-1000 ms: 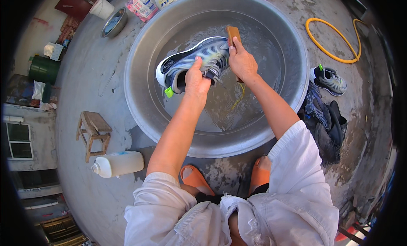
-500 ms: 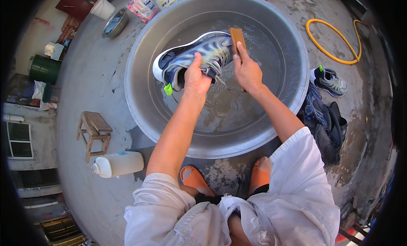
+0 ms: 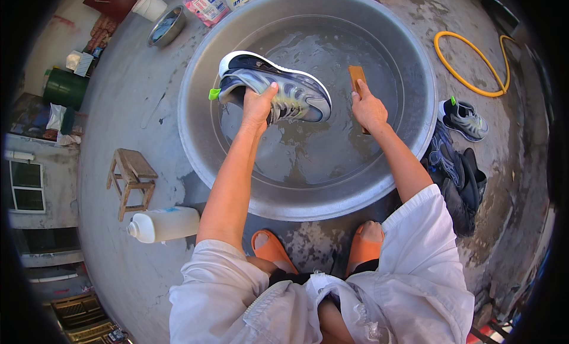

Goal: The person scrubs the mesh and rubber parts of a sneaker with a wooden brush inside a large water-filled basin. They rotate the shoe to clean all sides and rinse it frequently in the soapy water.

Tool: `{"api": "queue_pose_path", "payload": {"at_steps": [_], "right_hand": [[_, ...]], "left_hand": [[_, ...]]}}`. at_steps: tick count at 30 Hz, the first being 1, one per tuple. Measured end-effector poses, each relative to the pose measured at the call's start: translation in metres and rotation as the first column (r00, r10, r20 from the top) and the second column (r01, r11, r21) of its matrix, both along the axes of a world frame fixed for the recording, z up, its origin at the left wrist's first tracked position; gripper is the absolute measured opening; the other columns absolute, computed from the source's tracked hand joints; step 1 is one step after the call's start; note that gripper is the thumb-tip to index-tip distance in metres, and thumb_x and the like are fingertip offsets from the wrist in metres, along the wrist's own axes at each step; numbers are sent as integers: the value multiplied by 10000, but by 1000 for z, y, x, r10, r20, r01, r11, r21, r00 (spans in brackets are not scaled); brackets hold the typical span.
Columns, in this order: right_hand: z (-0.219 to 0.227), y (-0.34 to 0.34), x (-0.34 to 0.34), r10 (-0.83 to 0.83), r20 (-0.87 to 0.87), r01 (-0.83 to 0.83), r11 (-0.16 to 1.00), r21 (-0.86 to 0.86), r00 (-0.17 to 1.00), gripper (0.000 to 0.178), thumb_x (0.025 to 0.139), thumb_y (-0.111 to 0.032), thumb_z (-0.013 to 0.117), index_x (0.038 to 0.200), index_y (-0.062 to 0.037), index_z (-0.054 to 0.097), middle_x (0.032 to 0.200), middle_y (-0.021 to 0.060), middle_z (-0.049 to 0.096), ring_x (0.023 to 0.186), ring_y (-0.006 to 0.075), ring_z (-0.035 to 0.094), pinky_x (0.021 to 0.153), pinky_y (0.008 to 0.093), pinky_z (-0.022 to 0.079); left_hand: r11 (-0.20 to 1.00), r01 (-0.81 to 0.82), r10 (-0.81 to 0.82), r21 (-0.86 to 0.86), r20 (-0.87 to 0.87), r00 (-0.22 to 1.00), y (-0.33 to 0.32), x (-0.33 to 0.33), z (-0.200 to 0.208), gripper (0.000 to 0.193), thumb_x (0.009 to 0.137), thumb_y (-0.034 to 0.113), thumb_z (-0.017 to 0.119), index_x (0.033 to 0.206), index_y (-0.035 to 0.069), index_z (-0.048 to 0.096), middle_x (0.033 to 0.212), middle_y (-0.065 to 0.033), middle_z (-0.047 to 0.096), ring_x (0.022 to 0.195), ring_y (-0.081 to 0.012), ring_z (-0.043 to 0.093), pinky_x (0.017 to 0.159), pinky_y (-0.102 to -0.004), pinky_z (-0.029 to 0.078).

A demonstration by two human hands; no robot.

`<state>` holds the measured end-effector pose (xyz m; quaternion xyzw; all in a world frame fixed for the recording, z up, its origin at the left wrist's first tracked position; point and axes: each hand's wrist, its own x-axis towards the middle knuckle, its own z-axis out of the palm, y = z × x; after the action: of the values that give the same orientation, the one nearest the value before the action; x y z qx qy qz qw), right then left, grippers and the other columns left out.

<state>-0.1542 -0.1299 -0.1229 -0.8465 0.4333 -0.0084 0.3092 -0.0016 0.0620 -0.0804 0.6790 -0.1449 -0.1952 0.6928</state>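
A wide grey metal basin [image 3: 415,148] holds shallow soapy water. My left hand [image 3: 258,106] grips a blue and grey sneaker [image 3: 278,86] with a white sole and green heel tab, lifted over the water with its sole turned up and away. My right hand [image 3: 368,109] holds a brown wooden scrub brush [image 3: 357,77], now apart from the shoe, over the right side of the basin.
Another sneaker [image 3: 463,119] and dark shoes [image 3: 453,175] lie right of the basin. A yellow hose [image 3: 468,62] loops at the far right. A white bottle [image 3: 163,224] and a small wooden stool [image 3: 131,179] stand at left. My orange sandals [image 3: 272,252] rest near the basin.
The sneaker has been lifted and turned toward the left. My right hand with the brush has moved off the shoe to the right.
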Motion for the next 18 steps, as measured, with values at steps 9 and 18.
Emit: {"api": "queue_pose_path", "payload": {"at_steps": [9, 18], "right_hand": [[-50, -17, 1, 560, -143, -420, 745, 518, 816, 500, 865, -238, 494, 1345, -144, 390, 1062, 150, 633, 942, 262, 629, 830, 357, 471], [53, 58, -15, 234, 601, -440, 870, 220, 764, 481, 895, -322, 478, 1355, -211, 392, 1120, 181, 598, 999, 313, 595, 890, 379, 435]], "left_hand": [[999, -9, 10, 31, -39, 999, 5, 5, 9, 492, 815, 142, 654, 1215, -57, 449, 1163, -131, 536, 1012, -196, 540, 884, -317, 424], [993, 82, -84, 84, 25, 996, 8, 1, 24, 534, 737, 14, 652, 1211, -39, 412, 1099, -141, 556, 977, -228, 576, 828, -331, 480]]}}
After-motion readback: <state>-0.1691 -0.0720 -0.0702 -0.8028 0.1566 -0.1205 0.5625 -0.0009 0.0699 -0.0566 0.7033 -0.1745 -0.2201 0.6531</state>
